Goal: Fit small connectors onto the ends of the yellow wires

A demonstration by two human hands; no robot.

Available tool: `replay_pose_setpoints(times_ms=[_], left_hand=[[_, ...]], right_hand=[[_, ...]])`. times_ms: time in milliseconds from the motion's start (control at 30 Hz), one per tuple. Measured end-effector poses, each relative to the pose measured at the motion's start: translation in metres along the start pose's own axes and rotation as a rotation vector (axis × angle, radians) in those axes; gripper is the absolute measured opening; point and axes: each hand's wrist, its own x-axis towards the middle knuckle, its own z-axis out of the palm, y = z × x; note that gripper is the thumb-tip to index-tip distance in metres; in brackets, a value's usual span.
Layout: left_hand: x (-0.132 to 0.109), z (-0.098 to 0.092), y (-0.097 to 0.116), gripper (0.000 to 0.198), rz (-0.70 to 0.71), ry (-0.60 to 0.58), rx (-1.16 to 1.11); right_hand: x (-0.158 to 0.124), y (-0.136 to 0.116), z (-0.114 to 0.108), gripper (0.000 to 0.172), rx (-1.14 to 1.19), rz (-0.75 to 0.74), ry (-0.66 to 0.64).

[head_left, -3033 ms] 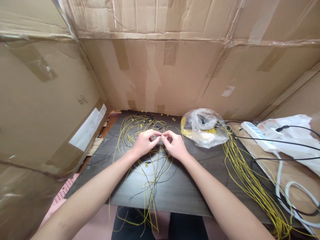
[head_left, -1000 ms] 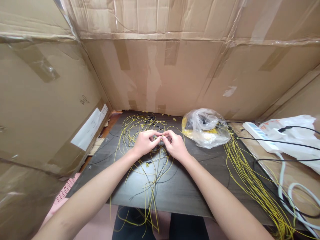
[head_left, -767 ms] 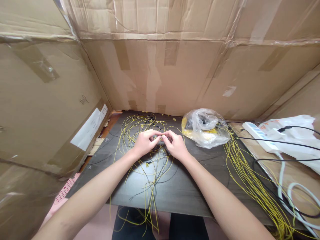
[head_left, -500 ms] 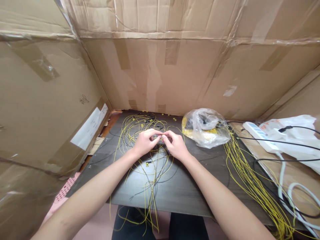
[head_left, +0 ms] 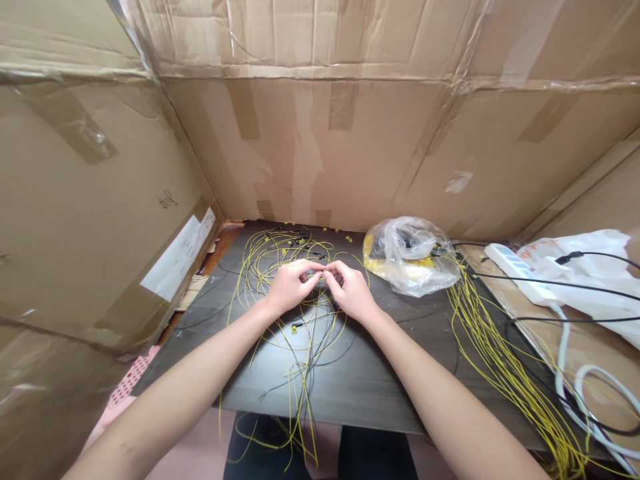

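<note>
My left hand (head_left: 291, 285) and my right hand (head_left: 349, 288) meet fingertip to fingertip over the middle of the dark table. Both are closed in a pinch on something too small and too covered by the fingers to make out. Beneath and around them lies a loose tangle of thin yellow wires (head_left: 245, 270), some hanging over the front edge. Just below the hands, a small black piece with a yellow end (head_left: 295, 328) rests on the tabletop. Several black-tipped pieces (head_left: 316, 255) lie behind my left hand among the wire loops.
A clear plastic bag (head_left: 413, 257) with yellow and black contents stands at the back right. From it a bundle of yellow wires (head_left: 493, 357) runs down the table's right side. Farther right are a white power strip (head_left: 520, 275) and cables. Cardboard walls (head_left: 310, 147) enclose the table (head_left: 395, 390).
</note>
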Motion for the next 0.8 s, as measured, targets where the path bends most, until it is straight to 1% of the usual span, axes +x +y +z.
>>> replay_pose_setpoints(times_ms=[100, 300, 533, 800], left_hand=[[-0.0004, 0.0004, -0.0009, 0.016, 0.005, -0.002, 0.005], [-0.0005, 0.0009, -0.0012, 0.016, 0.061, 0.019, -0.034], [-0.0009, 0.0008, 0.0011, 0.014, 0.052, 0.010, -0.020], [-0.0016, 0.0013, 0.0032, 0.010, 0.038, 0.006, -0.040]], right_hand=[[0.0000, 0.0010, 0.0005, 0.016, 0.006, 0.008, 0.000], [0.0011, -0.0007, -0.0007, 0.021, 0.025, 0.018, -0.022], [0.0003, -0.0019, -0.0009, 0.036, -0.027, 0.025, -0.041], [-0.0005, -0.0028, -0.0002, 0.041, 0.013, 0.038, -0.061]])
